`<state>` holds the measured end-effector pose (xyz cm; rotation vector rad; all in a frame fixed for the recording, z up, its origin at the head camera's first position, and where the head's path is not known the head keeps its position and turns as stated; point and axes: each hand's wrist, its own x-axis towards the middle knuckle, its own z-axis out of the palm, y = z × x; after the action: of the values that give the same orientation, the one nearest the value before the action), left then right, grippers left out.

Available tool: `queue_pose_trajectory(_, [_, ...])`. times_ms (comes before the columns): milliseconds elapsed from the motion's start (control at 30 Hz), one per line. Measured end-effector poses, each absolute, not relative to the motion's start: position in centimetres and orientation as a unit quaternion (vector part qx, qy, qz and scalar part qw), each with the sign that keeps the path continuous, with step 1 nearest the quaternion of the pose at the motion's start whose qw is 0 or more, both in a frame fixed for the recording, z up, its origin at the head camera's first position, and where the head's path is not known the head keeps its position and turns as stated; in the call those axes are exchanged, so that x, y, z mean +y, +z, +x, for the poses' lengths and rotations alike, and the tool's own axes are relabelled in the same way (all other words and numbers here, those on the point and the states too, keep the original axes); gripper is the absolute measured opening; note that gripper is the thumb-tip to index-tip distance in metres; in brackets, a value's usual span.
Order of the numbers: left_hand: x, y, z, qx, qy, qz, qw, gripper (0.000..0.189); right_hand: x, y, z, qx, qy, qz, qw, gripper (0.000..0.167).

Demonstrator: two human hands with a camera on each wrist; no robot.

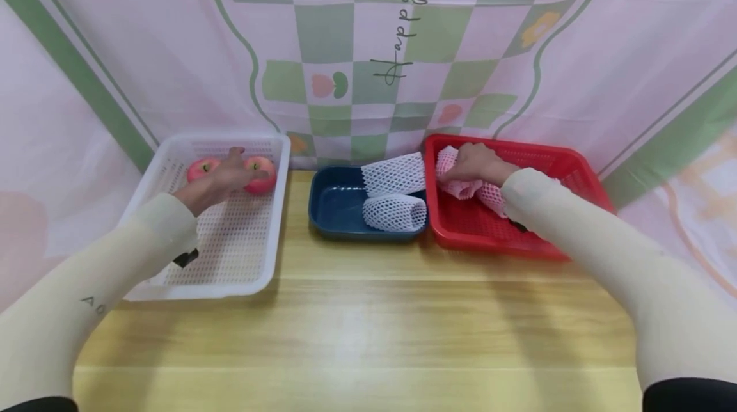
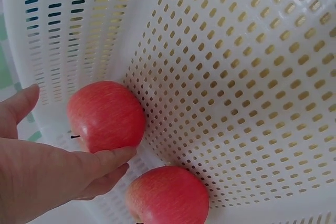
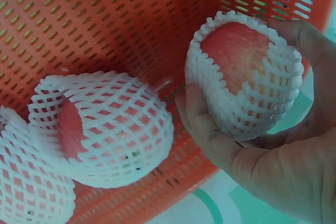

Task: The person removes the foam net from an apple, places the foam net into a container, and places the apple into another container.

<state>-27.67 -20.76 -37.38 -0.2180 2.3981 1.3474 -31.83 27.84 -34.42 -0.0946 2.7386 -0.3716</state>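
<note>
My left hand (image 1: 227,176) reaches into the white basket (image 1: 269,265), where two bare red apples lie. Its fingertips come right up to one apple (image 2: 105,114), while the thumb stands apart on the other side. The second apple (image 2: 170,195) lies close by. Inside the red basket (image 1: 501,244), my right hand (image 1: 478,162) grips an apple in a white foam net (image 3: 236,61), fingers and thumb around its sides. More net-wrapped apples sit beside it, one of them nearby (image 3: 115,129) with red skin showing through the net's opening.
Between the baskets stands a dark blue tray (image 1: 334,201) with two white foam nets, a flat one (image 1: 394,174) and a rolled one (image 1: 388,212). Everything rests on a wooden table (image 1: 357,322). A checked curtain (image 1: 380,34) hangs behind.
</note>
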Motion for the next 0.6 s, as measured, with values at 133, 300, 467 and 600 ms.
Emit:
queue_pose_trajectory(133, [-20.8,-37.4,-27.4,0.857,0.478,-0.067,0.182,0.100,28.0,-33.6,-31.3,0.977,-0.119,-0.052,0.168,0.054])
queue_pose_trajectory(300, [-21.0,-37.3,-26.9,0.866,0.468,-0.043,0.173,0.099,28.3,-32.4,-30.4,0.979,-0.125,-0.064,0.146,0.055])
queue_pose_trajectory(467, [-20.9,-37.3,-26.6,0.878,0.450,-0.027,0.161,0.099,28.8,-31.6,-29.8,0.980,-0.124,-0.066,0.138,0.065])
queue_pose_trajectory(600, [-20.8,-37.0,-26.2,0.886,0.436,-0.021,0.156,0.100,28.9,-31.1,-29.2,0.982,-0.114,-0.074,0.134,0.070])
